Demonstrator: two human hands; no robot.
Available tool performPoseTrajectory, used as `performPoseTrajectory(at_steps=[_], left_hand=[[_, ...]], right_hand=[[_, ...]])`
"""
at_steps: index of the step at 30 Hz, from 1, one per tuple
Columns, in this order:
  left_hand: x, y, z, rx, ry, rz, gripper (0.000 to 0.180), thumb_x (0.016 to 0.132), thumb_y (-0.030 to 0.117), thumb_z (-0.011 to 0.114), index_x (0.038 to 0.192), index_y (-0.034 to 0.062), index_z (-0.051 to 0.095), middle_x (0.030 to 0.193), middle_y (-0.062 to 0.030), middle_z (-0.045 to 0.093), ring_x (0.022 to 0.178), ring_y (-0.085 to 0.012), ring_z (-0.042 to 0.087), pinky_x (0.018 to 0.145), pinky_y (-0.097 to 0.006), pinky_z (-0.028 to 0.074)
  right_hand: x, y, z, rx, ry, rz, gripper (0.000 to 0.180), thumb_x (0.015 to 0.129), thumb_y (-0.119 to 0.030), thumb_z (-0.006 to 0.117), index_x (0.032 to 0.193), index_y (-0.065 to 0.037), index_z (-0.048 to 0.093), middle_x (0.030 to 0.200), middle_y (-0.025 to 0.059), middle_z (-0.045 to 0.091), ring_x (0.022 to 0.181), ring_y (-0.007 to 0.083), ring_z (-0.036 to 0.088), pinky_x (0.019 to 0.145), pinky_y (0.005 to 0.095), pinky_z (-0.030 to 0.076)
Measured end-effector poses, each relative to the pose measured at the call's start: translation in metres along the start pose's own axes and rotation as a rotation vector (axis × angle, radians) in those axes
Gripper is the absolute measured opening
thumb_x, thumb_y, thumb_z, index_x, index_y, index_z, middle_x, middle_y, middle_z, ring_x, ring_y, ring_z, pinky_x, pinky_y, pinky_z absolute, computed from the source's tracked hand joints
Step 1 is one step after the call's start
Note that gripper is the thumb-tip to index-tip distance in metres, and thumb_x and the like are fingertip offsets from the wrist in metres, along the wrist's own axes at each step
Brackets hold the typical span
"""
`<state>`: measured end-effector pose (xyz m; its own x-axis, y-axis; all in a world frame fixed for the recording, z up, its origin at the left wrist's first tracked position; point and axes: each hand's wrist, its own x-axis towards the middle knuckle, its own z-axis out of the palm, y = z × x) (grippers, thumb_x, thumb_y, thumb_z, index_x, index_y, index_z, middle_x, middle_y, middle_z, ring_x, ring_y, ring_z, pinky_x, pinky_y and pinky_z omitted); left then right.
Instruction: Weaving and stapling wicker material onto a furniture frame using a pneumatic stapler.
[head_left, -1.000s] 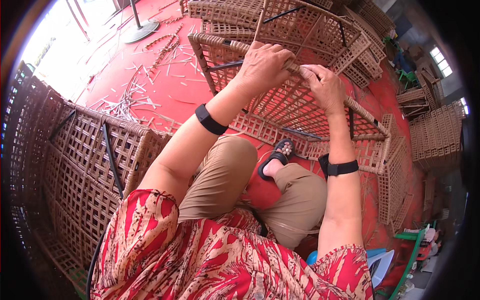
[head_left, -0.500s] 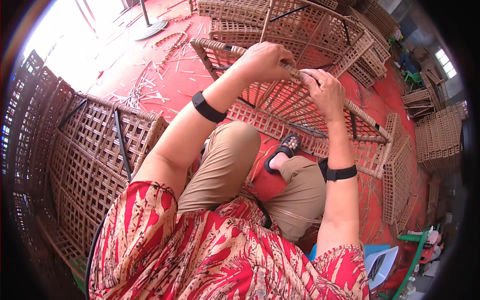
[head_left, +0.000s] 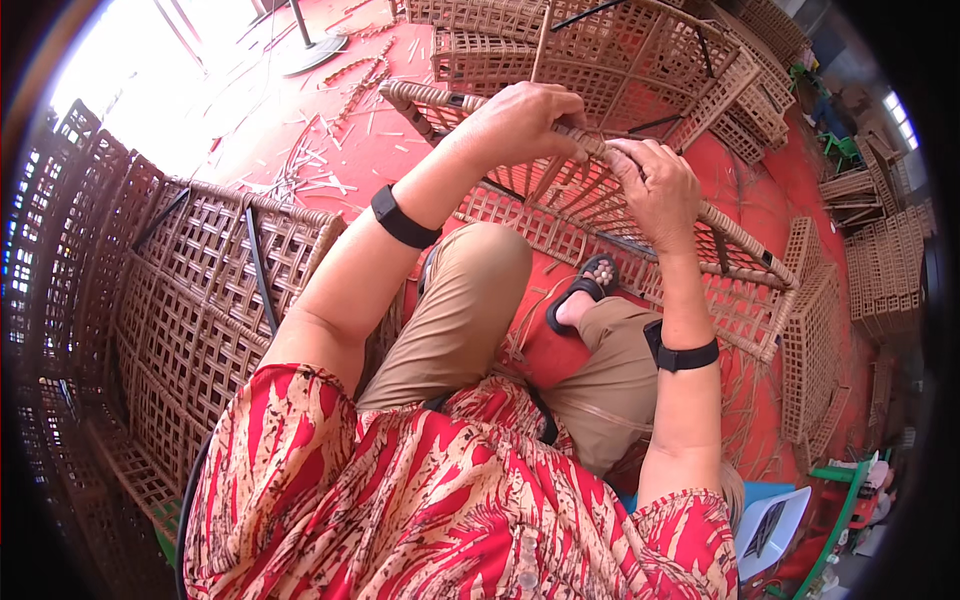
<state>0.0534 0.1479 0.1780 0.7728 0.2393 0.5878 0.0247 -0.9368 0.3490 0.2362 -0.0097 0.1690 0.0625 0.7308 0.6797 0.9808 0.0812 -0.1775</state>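
An open-weave wicker basket frame [head_left: 745, 240] stands in front of my knees, its long rim slanting from far left to near right. The rim is wound with brown strands, and dark metal shows at its corners. My left hand [head_left: 530, 120] is curled over the rim near its middle, fingertips on the wrapping. Right beside it, my right hand [head_left: 662, 190] grips the same rim with thumb and bent fingers. A short stretch of wound rim shows between the hands. Whether a loose strand is pinched in the fingers is hidden.
A large woven basket [head_left: 215, 290] stands close on my left. More wicker pieces [head_left: 615, 55] are stacked ahead, others [head_left: 810, 340] at the right. Cane scraps [head_left: 305, 170] litter the red floor. A pale blue container [head_left: 768, 530] sits at my lower right; a metal stand [head_left: 312, 52] is far left.
The basket frame has tilted, so its mesh below the rim looks narrower. Both hands stay on the rim, the right one slightly farther right and lower. The whole view has shifted a little.
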Motion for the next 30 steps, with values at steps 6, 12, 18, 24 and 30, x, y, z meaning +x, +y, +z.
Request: performPoseTrajectory(at_steps=[6,12,18,24,30], left_hand=[[0.002,-0.005,0.002,0.061,0.006,0.004,0.043,0.076,0.034,0.084,0.100,0.0015,0.070,0.089,-0.0189,0.071,0.089,-0.0400,0.069,0.078,-0.045,0.053],[0.013,-0.025,0.011,0.044,0.100,0.043,0.044,0.078,0.034,0.082,0.104,0.0014,0.067,0.089,-0.0178,0.070,0.088,-0.0386,0.069,0.077,-0.045,0.053],[0.029,-0.035,0.019,0.050,0.208,0.132,0.057,0.071,0.031,0.086,0.113,0.0025,0.061,0.107,-0.0163,0.064,0.103,-0.0371,0.065,0.086,-0.046,0.052],[-0.035,-0.041,0.056,-0.008,0.633,0.061,0.023,0.089,0.016,0.073,0.106,0.0022,0.067,0.092,-0.0143,0.069,0.086,-0.0351,0.068,0.076,-0.042,0.055],[-0.111,-0.121,0.167,-0.205,0.111,-0.644,0.019,0.093,0.016,0.067,0.108,0.0065,0.074,0.097,-0.0174,0.073,0.092,-0.0351,0.071,0.083,-0.044,0.056]], right_hand=[[0.012,-0.014,0.011,-0.015,0.066,-0.111,0.027,0.095,-0.034,0.066,0.106,-0.012,0.077,0.101,0.0104,0.074,0.091,0.0322,0.070,0.082,0.0422,0.053],[0.034,-0.016,0.034,0.158,-0.062,0.183,0.041,0.095,-0.047,0.065,0.111,-0.012,0.077,0.102,0.0146,0.076,0.094,0.0358,0.073,0.082,0.0443,0.056],[0.061,0.006,0.037,0.240,-0.195,0.343,0.044,0.091,-0.054,0.068,0.108,-0.016,0.081,0.080,0.0106,0.076,0.080,0.0287,0.075,0.074,0.0394,0.056],[0.065,0.015,0.046,0.259,-0.134,0.341,0.037,0.090,-0.048,0.073,0.106,-0.017,0.082,0.083,0.0100,0.077,0.081,0.0242,0.075,0.073,0.0345,0.055],[0.066,0.016,0.045,0.258,-0.126,0.303,0.037,0.091,-0.044,0.074,0.109,-0.012,0.081,0.094,0.0110,0.079,0.086,0.0198,0.075,0.077,0.0316,0.055]])
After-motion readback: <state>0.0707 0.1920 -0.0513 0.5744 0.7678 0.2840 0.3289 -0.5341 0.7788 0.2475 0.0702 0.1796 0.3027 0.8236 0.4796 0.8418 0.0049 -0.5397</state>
